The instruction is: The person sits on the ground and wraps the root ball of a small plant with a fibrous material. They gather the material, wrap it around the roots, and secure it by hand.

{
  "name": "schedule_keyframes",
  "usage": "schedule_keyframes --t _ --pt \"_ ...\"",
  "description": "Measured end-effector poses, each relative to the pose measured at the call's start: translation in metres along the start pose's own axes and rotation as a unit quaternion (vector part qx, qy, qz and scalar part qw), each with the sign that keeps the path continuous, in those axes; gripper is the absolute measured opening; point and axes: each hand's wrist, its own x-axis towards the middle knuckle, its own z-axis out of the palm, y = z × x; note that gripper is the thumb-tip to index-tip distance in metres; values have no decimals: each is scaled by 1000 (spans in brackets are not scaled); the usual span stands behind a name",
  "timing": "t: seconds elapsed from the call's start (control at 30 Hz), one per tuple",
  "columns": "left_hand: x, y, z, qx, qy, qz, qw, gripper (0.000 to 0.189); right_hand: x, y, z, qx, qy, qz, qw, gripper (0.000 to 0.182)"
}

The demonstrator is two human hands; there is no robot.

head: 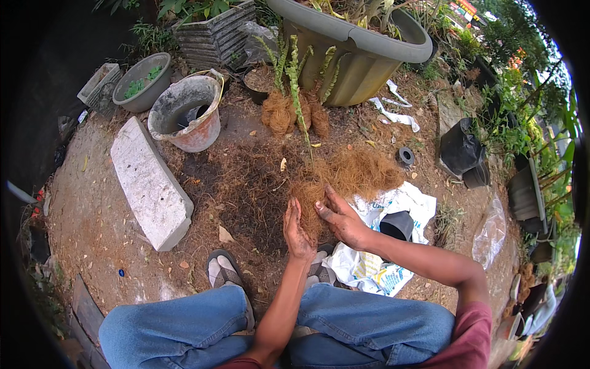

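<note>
Between my two hands is a bundle of brown coconut fibre (309, 219). My left hand (297, 233) cups its left side with the fingers pointing away from me. On the other side my right hand (342, 219) presses against it, thumb and soiled fingers spread along the fibre. A long plant stem with curled green leaves (298, 99) rises from the top of the bundle. A loose heap of coconut fibre (364, 171) lies just beyond my right hand. Farther off, several fibre-wrapped root balls (279, 121) with similar curly-leaved shoots stand together against a large planter.
A concrete slab (150, 184) and a dirty bucket (186, 113) lie to the left. The large planter (350, 55) stands at the back. On the right are a printed white plastic sack (368, 267), a black pot (397, 225), a black ring-shaped roll (405, 157) and a black plant bag (461, 146).
</note>
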Motion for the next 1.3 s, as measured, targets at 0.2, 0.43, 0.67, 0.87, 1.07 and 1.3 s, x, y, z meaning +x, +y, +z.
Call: schedule_keyframes --t 0.2,0.43,0.67,0.87,1.07,1.3 --pt "4 -11 -1 45 -16 12 999 44 12 11 -22 34 -56 14 998 77" --pt "23 -35 -21 256 -73 148 952 45 13 24 -32 -6 -37 32 999 81" --pt "30 8 -13 321 -73 28 944 43 18 21 -45 -19 67 62 996 88" --pt "47 59 -38 353 119 59 926 33 28 17 -47 -67 151 15 986 82" --pt "12 37 5 568 53 392 722 36 35 27 -43 -253 272 -67 926 79" --pt "-2 -9 11 507 -213 310 776 66 38 46 -20 -194 217 -81 953 72"
